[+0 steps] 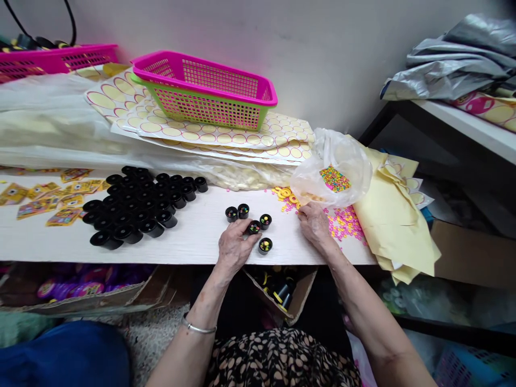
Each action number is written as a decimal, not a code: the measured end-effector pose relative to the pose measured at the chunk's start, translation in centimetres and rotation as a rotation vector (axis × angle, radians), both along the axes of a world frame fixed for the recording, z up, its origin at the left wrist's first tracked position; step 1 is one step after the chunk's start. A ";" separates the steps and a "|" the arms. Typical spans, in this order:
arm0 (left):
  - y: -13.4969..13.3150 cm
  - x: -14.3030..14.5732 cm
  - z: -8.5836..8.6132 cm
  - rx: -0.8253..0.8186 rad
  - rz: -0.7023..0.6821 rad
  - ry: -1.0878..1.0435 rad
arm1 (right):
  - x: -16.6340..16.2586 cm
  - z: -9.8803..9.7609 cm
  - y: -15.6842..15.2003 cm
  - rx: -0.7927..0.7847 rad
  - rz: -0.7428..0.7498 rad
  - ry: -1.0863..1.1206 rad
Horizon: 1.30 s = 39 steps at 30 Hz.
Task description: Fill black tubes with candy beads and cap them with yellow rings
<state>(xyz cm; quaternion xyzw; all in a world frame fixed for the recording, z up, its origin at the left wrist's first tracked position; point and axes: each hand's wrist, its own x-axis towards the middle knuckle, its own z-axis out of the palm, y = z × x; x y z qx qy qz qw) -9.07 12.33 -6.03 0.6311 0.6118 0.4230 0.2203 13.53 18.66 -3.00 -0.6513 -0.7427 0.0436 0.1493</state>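
My left hand (234, 246) has its thumb and fingers closed around a small black cup (254, 228) holding tiny coloured pieces. Close by stand more such cups: one (265, 221) touches or nearly touches it, another (265, 245) is nearer the table edge, and a pair (237, 212) sits just behind my fingers. My right hand (315, 226) rests at the edge of the loose pieces, fingers bent and pinched together; whatever is between them is hidden. Yellow rings (284, 193) lie just beyond it, and tiny pink and yellow pieces (345, 224) spread to its right.
A clear plastic bag (358, 164) with multicoloured beads (335, 179) lies behind my right hand. Many empty black cups (141, 207) cluster at left, beside yellow printed packets (66, 201). A pink and green basket (209, 102) stands on printed sheets. Below is an open carton (304, 295).
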 end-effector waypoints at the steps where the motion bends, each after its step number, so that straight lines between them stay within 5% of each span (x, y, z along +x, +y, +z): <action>1: 0.0 0.0 0.0 0.000 -0.001 -0.004 | 0.0 0.1 0.0 -0.001 0.012 -0.006; 8: 0.0 0.1 0.2 0.004 -0.004 -0.011 | -0.9 0.5 0.0 0.019 0.046 -0.087; 13: -0.3 0.1 0.5 -0.007 -0.015 0.017 | -3.0 2.6 -1.6 0.044 0.140 0.166; 19: -0.5 0.2 0.8 -0.019 -0.023 0.031 | -4.5 3.4 -3.0 -0.402 0.172 0.224; 26: -0.6 0.2 1.1 -0.020 -0.033 0.029 | -3.4 1.8 -2.2 -0.540 0.063 0.272; 32: -0.7 0.2 1.2 -0.028 -0.042 0.026 | -3.7 2.0 -1.4 -0.339 0.051 -0.026; 39: -0.7 0.2 1.3 -0.044 -0.027 0.038 | -2.0 0.3 -1.6 -0.265 0.138 0.340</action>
